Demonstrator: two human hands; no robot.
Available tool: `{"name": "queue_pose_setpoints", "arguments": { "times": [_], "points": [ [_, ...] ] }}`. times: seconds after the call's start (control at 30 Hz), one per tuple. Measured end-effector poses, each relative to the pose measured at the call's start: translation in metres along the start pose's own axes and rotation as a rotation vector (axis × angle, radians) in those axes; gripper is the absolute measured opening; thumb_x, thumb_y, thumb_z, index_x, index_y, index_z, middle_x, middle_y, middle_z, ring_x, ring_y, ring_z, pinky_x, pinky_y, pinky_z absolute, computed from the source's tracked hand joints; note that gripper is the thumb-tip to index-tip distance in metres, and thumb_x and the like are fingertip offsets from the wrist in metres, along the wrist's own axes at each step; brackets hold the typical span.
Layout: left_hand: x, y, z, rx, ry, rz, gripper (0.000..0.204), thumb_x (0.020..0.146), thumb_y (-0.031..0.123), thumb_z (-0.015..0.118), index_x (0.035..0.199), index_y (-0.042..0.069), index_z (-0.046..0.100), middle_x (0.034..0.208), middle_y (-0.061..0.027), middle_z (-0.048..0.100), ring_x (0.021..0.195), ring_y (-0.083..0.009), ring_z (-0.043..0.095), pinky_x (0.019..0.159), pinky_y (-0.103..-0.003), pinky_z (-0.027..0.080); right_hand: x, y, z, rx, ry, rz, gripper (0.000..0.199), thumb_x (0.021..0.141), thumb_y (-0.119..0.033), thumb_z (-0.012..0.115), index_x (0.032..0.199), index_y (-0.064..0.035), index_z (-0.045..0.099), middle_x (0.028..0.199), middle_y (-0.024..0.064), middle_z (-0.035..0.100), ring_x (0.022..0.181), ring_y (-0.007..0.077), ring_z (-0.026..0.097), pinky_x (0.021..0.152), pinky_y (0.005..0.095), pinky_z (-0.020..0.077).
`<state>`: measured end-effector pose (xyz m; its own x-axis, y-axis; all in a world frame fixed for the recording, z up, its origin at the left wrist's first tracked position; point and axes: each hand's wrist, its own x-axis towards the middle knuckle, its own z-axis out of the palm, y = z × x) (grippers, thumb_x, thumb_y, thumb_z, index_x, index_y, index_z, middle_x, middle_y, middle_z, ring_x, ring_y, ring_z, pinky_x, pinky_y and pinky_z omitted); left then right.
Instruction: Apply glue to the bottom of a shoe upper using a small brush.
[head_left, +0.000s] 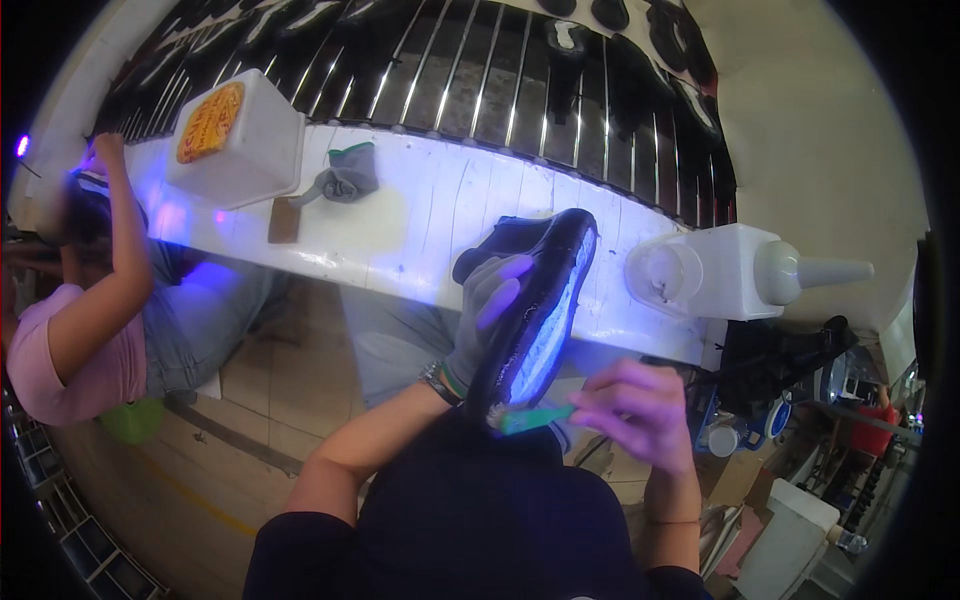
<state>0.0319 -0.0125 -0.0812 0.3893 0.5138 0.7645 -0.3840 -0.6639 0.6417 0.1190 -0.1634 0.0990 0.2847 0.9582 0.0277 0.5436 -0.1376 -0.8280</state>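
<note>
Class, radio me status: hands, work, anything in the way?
Grey-gloved left hand gripping long black shoe with pale underside. Bare right hand pinching slim green brush-like tool at shoe's near end. Nothing seen blocking tool from shoe.

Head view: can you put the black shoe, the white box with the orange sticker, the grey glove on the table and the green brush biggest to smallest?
1. Black shoe
2. White box
3. Grey glove
4. Green brush, thinner than the glove

The shoe seems nearer the camera, so it may not really beat the box.
</note>
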Motion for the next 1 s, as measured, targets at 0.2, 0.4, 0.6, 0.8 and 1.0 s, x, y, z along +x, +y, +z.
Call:
{"name": "queue_pose_setpoints", "arguments": {
  "times": [0.2, 0.4, 0.6, 0.8, 1.0],
  "points": [
    [0.024, 0.013, -0.002, 0.079, -0.103, 0.017, 0.074, 0.074, 0.007, 0.077, 0.135, 0.004, 0.035, 0.126, -0.0203, 0.051, 0.111, -0.0358, 0.056, 0.095, -0.050, 0.045, 0.009, 0.044, 0.002, 0.150, 0.441, 0.214, 0.010, 0.077, -0.005, 0.077, 0.081, 0.0012, 0.070, 0.076, 0.0075, 0.065, 0.069, 0.0174, 0.062, 0.066, 0.0284, 0.0482],
    [0.030, 0.012, -0.011, 0.111, -0.129, 0.027, 0.072, 0.074, 0.011, 0.078, 0.133, 0.004, 0.037, 0.123, -0.0200, 0.054, 0.109, -0.0352, 0.057, 0.094, -0.048, 0.044, 0.004, -0.022, -0.001, -0.176, 0.061, -0.165, 0.011, 0.080, -0.014, 0.076, 0.084, -0.0045, 0.072, 0.077, 0.0076, 0.066, 0.062, 0.0139, 0.062, 0.054, 0.0260, 0.0479],
    [0.036, 0.011, -0.015, 0.136, -0.281, 0.058, 0.076, 0.073, 0.016, 0.079, 0.136, 0.002, 0.037, 0.125, -0.0192, 0.053, 0.111, -0.0339, 0.055, 0.096, -0.045, 0.043, 0.013, 0.025, -0.004, 0.058, 0.431, 0.130, 0.010, 0.079, -0.006, 0.075, 0.083, 0.0012, 0.070, 0.078, 0.0083, 0.066, 0.069, 0.0170, 0.061, 0.063, 0.0280, 0.0472],
    [0.076, 0.043, -0.032, -0.041, -0.524, -0.235, 0.085, 0.072, 0.041, 0.079, 0.136, 0.001, 0.039, 0.126, -0.0162, 0.052, 0.114, -0.0348, 0.053, 0.098, -0.044, 0.040, 0.011, -0.018, -0.007, 0.031, 0.315, -0.052, 0.012, 0.075, -0.004, 0.078, 0.082, 0.0013, 0.071, 0.079, 0.0088, 0.065, 0.068, 0.0157, 0.063, 0.058, 0.0262, 0.0480],
    [0.109, 0.040, -0.045, -0.029, -0.736, -0.110, 0.098, 0.062, 0.045, 0.083, 0.140, 0.003, 0.039, 0.127, -0.0162, 0.051, 0.111, -0.0327, 0.052, 0.097, -0.042, 0.040, 0.019, -0.024, -0.023, -0.125, 0.292, -0.194, 0.014, 0.075, -0.009, 0.079, 0.086, -0.0029, 0.072, 0.078, 0.0063, 0.064, 0.065, 0.0174, 0.066, 0.056, 0.0271, 0.0517]
  ]
}}
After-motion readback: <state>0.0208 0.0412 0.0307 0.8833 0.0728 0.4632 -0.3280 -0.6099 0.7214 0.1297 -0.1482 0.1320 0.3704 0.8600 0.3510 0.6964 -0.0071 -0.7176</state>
